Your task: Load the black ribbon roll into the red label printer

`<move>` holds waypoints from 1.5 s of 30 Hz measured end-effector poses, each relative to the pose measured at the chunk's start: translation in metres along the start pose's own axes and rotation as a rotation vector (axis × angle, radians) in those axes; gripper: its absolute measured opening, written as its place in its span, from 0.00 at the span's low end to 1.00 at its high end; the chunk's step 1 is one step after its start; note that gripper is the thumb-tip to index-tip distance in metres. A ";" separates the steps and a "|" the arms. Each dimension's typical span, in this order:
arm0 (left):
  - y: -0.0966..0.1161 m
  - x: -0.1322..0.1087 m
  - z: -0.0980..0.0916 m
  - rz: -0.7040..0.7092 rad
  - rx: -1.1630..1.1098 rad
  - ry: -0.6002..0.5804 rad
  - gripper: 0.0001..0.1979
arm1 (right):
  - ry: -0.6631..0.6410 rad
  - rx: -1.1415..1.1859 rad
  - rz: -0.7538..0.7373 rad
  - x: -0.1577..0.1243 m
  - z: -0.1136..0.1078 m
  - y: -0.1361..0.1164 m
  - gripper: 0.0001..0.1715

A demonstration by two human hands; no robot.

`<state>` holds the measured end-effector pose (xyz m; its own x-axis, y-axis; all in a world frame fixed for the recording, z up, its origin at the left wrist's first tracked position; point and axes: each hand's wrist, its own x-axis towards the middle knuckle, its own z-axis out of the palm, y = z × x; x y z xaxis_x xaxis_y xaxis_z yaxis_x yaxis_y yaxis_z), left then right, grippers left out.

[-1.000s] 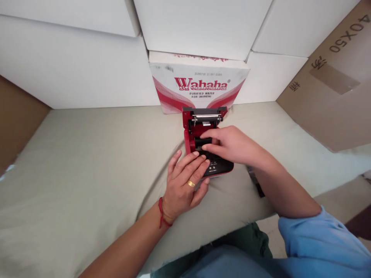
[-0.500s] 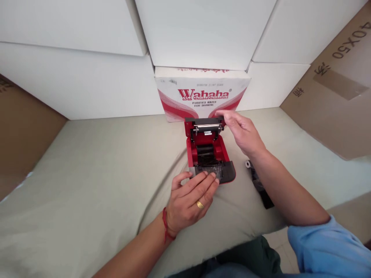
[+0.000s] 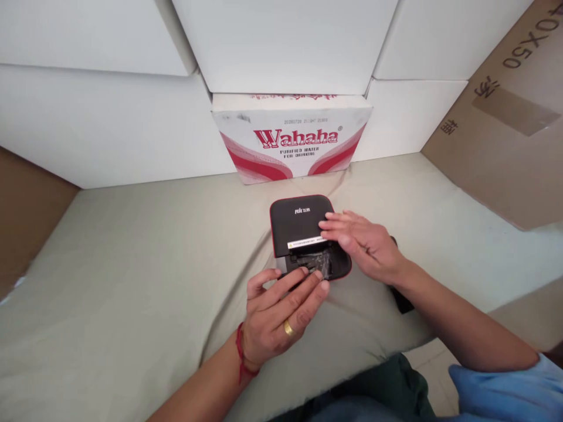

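A compact black printer (image 3: pixel 301 220) with a red edge sits on the covered surface. Its lid is lowered, showing light lettering and a white label strip (image 3: pixel 303 242) near the lid's front edge. Clear film (image 3: pixel 323 262) lies over the front section. My left hand (image 3: pixel 281 313), with a ring and a red cord at the wrist, has its fingers stretched out, tips resting at the film and front edge. My right hand (image 3: pixel 367 246) is open, fingers extended over the right side of the lid. Beneath the right forearm, a black item (image 3: pixel 402 300) is mostly hidden.
Behind the printer stands a white and red Wahaha water carton (image 3: pixel 292 140), against stacked white boxes (image 3: pixel 285 47). Brown cardboard boxes border the surface at right (image 3: pixel 505 123) and left (image 3: pixel 30 217). Wrinkled pale green cloth (image 3: pixel 132 264) covers the surface.
The printer's lid has swung down from raised to lowered, hiding the red interior and the black roll. My right hand came down with it. My left hand stays at the front.
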<state>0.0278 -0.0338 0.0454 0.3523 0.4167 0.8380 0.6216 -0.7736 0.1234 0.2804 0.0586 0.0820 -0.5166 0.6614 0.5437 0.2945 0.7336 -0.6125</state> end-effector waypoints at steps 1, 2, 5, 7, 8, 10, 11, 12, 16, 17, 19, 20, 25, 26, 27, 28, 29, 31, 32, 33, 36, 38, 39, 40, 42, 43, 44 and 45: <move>0.000 0.000 0.000 0.000 -0.006 0.000 0.13 | -0.014 -0.019 -0.027 -0.005 0.001 0.002 0.20; 0.000 -0.001 0.000 0.002 -0.016 0.000 0.13 | -0.019 -0.031 -0.047 -0.010 0.003 0.003 0.20; -0.006 -0.006 -0.001 -0.048 -0.062 0.030 0.19 | 0.003 -0.040 -0.051 -0.015 0.009 0.004 0.20; -0.014 -0.009 -0.003 -0.175 -0.106 0.063 0.25 | 0.042 -0.037 -0.041 -0.015 0.014 0.003 0.20; -0.019 -0.010 -0.004 -0.261 -0.142 0.074 0.27 | 0.067 -0.038 -0.039 -0.015 0.017 0.003 0.20; -0.031 -0.013 -0.004 -0.425 -0.255 0.067 0.25 | 0.107 -0.040 -0.049 -0.015 0.022 0.002 0.22; -0.037 -0.015 -0.003 -0.485 -0.327 0.077 0.24 | 0.112 -0.040 -0.057 -0.016 0.024 0.001 0.23; -0.042 -0.016 -0.002 -0.538 -0.405 0.087 0.23 | 0.107 -0.040 -0.068 -0.018 0.026 0.001 0.25; -0.056 -0.019 0.004 -0.643 -0.636 0.031 0.20 | 0.050 -0.051 -0.148 -0.027 0.029 0.000 0.28; -0.057 -0.020 0.005 -0.666 -0.675 0.008 0.19 | 0.048 -0.062 -0.173 -0.030 0.029 0.000 0.27; -0.059 -0.021 0.008 -0.723 -0.752 -0.007 0.20 | 0.075 -0.092 -0.219 -0.036 0.029 -0.001 0.27; -0.059 -0.021 0.010 -0.752 -0.798 0.007 0.24 | 0.100 -0.111 -0.243 -0.038 0.028 -0.002 0.27; -0.059 -0.022 0.017 -0.902 -1.014 0.080 0.50 | 0.182 -0.215 -0.315 -0.042 0.026 -0.011 0.28; -0.059 -0.022 0.017 -0.942 -1.050 0.068 0.51 | 0.178 -0.217 -0.315 -0.042 0.025 -0.012 0.28; -0.058 -0.022 0.017 -0.985 -1.086 0.056 0.52 | 0.169 -0.210 -0.317 -0.041 0.025 -0.013 0.28; -0.057 -0.022 0.017 -1.026 -1.120 0.047 0.53 | 0.157 -0.200 -0.321 -0.040 0.024 -0.014 0.29; -0.056 -0.023 0.017 -1.060 -1.146 0.043 0.53 | 0.146 -0.189 -0.328 -0.040 0.023 -0.014 0.29; -0.054 -0.024 0.017 -1.098 -1.156 0.040 0.53 | 0.128 -0.182 -0.339 -0.039 0.022 -0.014 0.30; -0.054 -0.024 0.017 -1.101 -1.142 0.030 0.53 | 0.126 -0.188 -0.344 -0.038 0.021 -0.014 0.30; -0.054 -0.025 0.017 -1.094 -1.120 0.016 0.53 | 0.124 -0.200 -0.348 -0.038 0.021 -0.013 0.29; -0.054 -0.028 0.019 -1.051 -1.063 -0.012 0.54 | 0.101 -0.225 -0.376 -0.037 0.020 -0.013 0.24; -0.054 -0.030 0.022 -1.034 -1.054 -0.004 0.54 | 0.065 -0.204 -0.404 -0.033 0.018 -0.014 0.21; -0.054 -0.030 0.024 -1.034 -1.056 0.006 0.54 | 0.048 -0.179 -0.413 -0.030 0.017 -0.015 0.20; -0.054 -0.032 0.027 -1.037 -1.063 0.018 0.54 | 0.033 -0.143 -0.415 -0.026 0.015 -0.018 0.19; -0.055 -0.034 0.032 -1.033 -1.075 0.068 0.52 | 0.003 -0.058 -0.348 -0.014 0.008 -0.025 0.18; -0.055 -0.036 0.035 -1.026 -1.082 0.095 0.51 | -0.005 -0.027 -0.271 -0.006 0.004 -0.029 0.19; -0.056 -0.037 0.038 -1.017 -1.088 0.118 0.50 | -0.019 -0.014 -0.169 0.003 0.001 -0.033 0.20; -0.056 -0.039 0.040 -1.008 -1.095 0.136 0.49 | -0.050 -0.029 -0.052 0.014 -0.002 -0.037 0.20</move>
<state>0.0068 0.0127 -0.0155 0.0014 0.9808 0.1949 -0.2833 -0.1865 0.9407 0.2644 0.0412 0.1132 -0.5709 0.6140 0.5450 0.2886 0.7715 -0.5669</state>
